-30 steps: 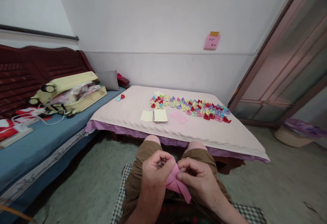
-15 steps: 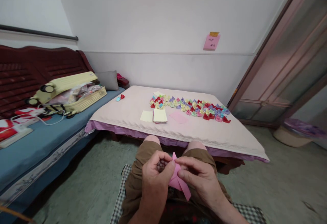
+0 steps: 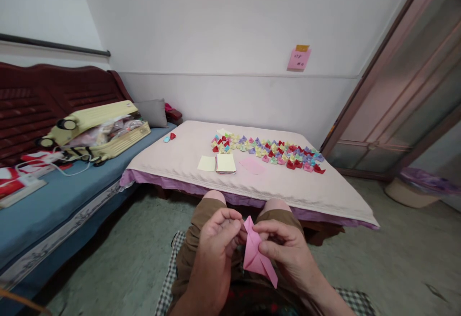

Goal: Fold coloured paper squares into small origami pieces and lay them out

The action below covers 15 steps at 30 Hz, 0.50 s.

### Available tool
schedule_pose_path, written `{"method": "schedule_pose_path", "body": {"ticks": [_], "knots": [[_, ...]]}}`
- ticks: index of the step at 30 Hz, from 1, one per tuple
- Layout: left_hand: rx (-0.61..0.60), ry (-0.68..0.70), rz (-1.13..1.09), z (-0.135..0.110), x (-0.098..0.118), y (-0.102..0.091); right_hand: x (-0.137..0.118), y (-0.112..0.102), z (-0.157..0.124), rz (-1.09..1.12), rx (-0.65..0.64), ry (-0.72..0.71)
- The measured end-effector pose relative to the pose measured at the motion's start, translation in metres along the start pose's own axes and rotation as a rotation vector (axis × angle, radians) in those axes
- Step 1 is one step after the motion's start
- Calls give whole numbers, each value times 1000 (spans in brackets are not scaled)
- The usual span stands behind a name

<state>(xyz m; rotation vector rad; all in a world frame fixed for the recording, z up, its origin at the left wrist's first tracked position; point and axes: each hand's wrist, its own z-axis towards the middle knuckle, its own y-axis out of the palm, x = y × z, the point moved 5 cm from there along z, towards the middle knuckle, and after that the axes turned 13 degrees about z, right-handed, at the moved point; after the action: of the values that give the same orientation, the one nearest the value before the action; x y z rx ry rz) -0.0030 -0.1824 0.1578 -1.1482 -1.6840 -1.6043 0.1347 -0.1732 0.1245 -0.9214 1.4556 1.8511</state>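
Left hand [image 3: 216, 246] and right hand [image 3: 290, 253] both pinch a folded pink paper piece [image 3: 254, 253] over the lap.
Paper between them, long axis running upper tip to lower-right; right hand holds more of it. Cloth-covered table [image 3: 180, 162] ahead.

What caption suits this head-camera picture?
Left hand and right hand pinch a folded pink paper, facing a table of small colourful folded papers.

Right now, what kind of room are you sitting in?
Probably a living room at home: a dark wooden sofa, a low cloth-covered table of folded paper pieces, and a sliding door.
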Motion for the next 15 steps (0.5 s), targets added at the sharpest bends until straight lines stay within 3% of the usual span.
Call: {"method": "schedule_pose_path", "body": {"ticks": [15], "knots": [[-124, -65, -8, -4, 0, 10, 4, 0, -2, 60, 20, 61]]}}
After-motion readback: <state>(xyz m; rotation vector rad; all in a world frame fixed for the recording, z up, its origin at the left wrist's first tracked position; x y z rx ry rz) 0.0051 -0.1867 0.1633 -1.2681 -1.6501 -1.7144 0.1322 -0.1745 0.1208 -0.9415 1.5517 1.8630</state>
